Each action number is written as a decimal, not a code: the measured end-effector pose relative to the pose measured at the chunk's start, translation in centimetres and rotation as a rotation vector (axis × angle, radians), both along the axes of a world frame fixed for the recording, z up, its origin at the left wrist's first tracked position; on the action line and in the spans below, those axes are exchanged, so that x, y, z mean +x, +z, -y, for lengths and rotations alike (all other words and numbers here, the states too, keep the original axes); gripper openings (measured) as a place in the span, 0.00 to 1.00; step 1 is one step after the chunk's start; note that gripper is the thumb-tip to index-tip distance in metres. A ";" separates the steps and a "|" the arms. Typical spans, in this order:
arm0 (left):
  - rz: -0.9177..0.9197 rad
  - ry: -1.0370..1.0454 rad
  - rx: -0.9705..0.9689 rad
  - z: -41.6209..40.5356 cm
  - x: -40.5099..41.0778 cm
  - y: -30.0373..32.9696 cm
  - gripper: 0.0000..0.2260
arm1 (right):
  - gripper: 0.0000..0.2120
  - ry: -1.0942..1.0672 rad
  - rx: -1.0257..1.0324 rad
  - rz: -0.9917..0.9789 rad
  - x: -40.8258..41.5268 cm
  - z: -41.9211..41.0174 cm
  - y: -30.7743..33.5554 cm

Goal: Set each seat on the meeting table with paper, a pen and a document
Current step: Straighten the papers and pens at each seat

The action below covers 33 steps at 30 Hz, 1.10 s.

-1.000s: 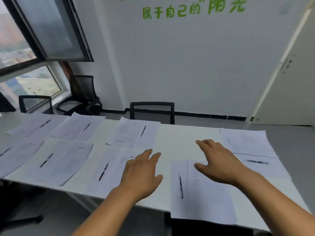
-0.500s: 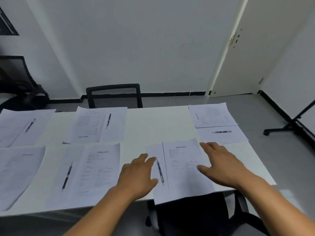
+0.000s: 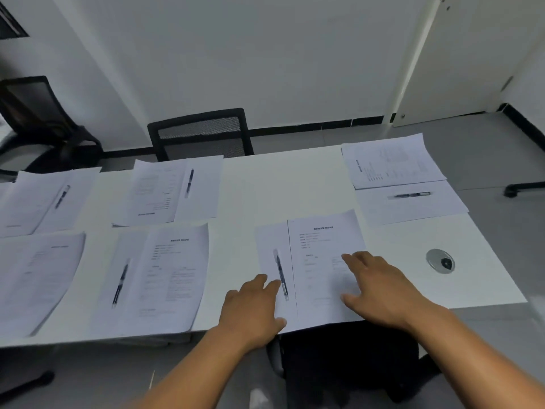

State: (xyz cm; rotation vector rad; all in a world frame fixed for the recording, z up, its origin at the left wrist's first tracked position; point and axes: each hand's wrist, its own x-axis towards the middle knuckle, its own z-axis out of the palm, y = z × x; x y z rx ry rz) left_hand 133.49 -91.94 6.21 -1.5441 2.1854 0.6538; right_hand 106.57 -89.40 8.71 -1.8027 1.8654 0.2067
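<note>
Paper [image 3: 272, 262] for the near seat lies at the table [image 3: 472, 278] edge right in front of you, with the pen [image 3: 280, 274] on it and the printed document [image 3: 324, 261] overlapping its right side. Your left hand [image 3: 253, 309] lies flat at the sheet's lower left corner, fingers straight and gripping nothing. Keep it pressing lightly there, because thin, smooth sheets slide easily on this glossy white top. The pen is slim and round-barrelled with a dark grip, so I judge it could roll if you jolt the sheet. Your right hand [image 3: 383, 287] rests open on the document, fingers spread, also holding nothing. Use it to nudge the page square with the table edge; its lower margin appears to hang slightly over the chair [image 3: 348, 358]. Further right sits a round metal cable grommet [image 3: 440, 260]. Beyond it the end seat's set [image 3: 407, 184] looks complete.
</note>
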 end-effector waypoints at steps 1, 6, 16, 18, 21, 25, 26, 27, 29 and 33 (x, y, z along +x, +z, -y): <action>0.014 -0.014 0.002 0.2 -0.2 -0.7 0.38 | 0.41 0.002 0.015 0.000 0.0 0.3 -0.8; 0.062 -0.062 0.031 1.7 -0.5 -4.0 0.37 | 0.40 0.002 0.079 0.009 0.0 1.5 -4.3; 0.068 -0.025 0.004 2.7 0.9 -9.8 0.44 | 0.40 0.009 0.068 0.026 1.1 2.5 -9.9; 0.026 -0.004 -0.018 2.8 0.9 -10.5 0.46 | 0.40 0.007 0.035 0.016 1.2 2.9 -11.2; -0.026 0.017 -0.069 2.9 0.8 -11.0 0.48 | 0.41 0.001 0.019 0.010 1.4 3.1 -12.5; -0.056 0.011 -0.106 3.0 0.6 -11.3 0.48 | 0.43 -0.016 0.003 0.001 1.4 3.1 -13.4; -0.060 0.007 -0.107 3.1 0.7 -11.3 0.47 | 0.43 -0.022 -0.002 -0.001 1.4 3.1 -13.5; -0.065 0.006 -0.103 3.3 0.6 -11.4 0.46 | 0.43 -0.025 -0.001 -0.004 1.4 3.2 -13.5; -0.077 0.007 -0.100 3.6 0.7 -11.5 0.45 | 0.43 -0.024 0.007 -0.013 1.2 3.2 -13.6; -0.082 0.008 -0.072 4.2 1.1 -11.8 0.44 | 0.43 -0.046 0.021 -0.007 1.0 2.9 -14.1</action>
